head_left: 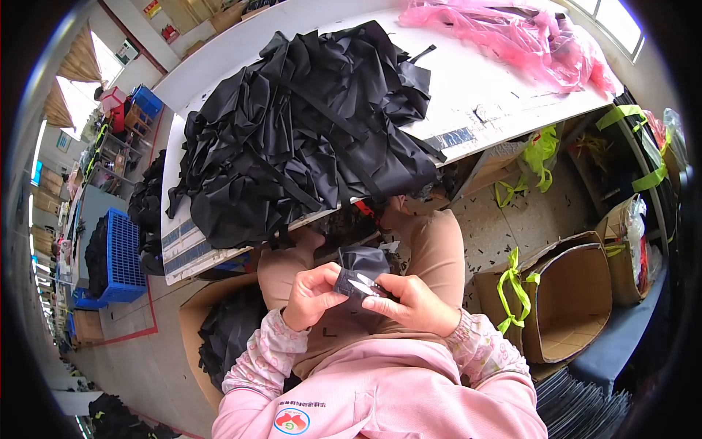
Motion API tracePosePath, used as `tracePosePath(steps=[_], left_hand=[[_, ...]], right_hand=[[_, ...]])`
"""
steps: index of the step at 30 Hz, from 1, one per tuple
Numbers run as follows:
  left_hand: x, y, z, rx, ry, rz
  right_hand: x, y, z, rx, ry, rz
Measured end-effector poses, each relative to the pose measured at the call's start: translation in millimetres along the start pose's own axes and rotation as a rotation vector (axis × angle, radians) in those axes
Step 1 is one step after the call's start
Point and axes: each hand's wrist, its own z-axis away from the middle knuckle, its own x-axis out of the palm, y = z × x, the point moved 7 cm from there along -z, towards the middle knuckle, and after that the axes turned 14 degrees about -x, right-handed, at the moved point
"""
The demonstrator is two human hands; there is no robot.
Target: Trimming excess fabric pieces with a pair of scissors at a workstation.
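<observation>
A: Pink sleeves come in from the lower edge, and both bare hands meet over the lap. The left hand (pixel 311 295) pinches the near edge of a small piece of black fabric (pixel 360 267), fingers curled round it.

B: And the other one?

A: The right hand (pixel 413 304) is closed on a small pair of metal thread snips (pixel 363 284), whose silvery blades lie against the fabric just where the left thumb holds it. The piece stands up a little between the two hands, above the tan trousers (pixel 431 245).

B: What lies beyond the knees?

A: To the person's left, a cardboard box (pixel 191 311) on the floor holds more black cloth. To the right, another open cardboard box (pixel 578 300) with yellow-green straps (pixel 512 293) hanging over its rim. Farther off, a white table (pixel 475 88) carries a big heap of black fabric pieces (pixel 307 124) that spills over its near edge. At the far end of the table lies crumpled pink plastic sheeting (pixel 526 33). Off to the left stands a blue plastic crate (pixel 123 256).
</observation>
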Motion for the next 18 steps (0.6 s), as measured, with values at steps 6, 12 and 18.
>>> tracePosePath(steps=[6, 12, 18], left_hand=[[-1.5, -11.1, -1.8, -0.066, -0.177, 0.013], [0.3, -18.8, -0.2, -0.144, -0.201, -0.017], [-0.5, -16.4, -0.2, -0.175, -0.235, -0.060]], right_hand=[[-5.0, -17.1, -1.9, -0.051, -0.097, 0.308], [-2.4, -16.1, -1.3, -0.077, -0.117, 0.344], [-2.7, -13.7, 0.7, -0.050, -0.137, 0.266]])
